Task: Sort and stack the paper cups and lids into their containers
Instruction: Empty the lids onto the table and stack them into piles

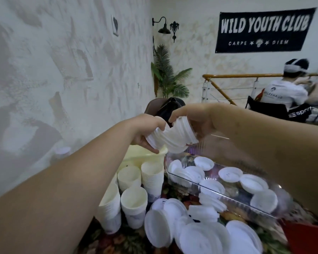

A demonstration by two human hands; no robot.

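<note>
The left hand (147,131) and the right hand (196,121) are both raised, fingers curled round the two ends of one sagging stack of white lids (171,136). Below them a clear tray (228,198) holds scattered lids; stacks of paper cups (134,195) stand under the left hand, with loose lids (200,233) nearer the person.

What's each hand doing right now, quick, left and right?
Left hand: grips the left end of a stack of white lids.
Right hand: grips the right end of the same stack.
</note>
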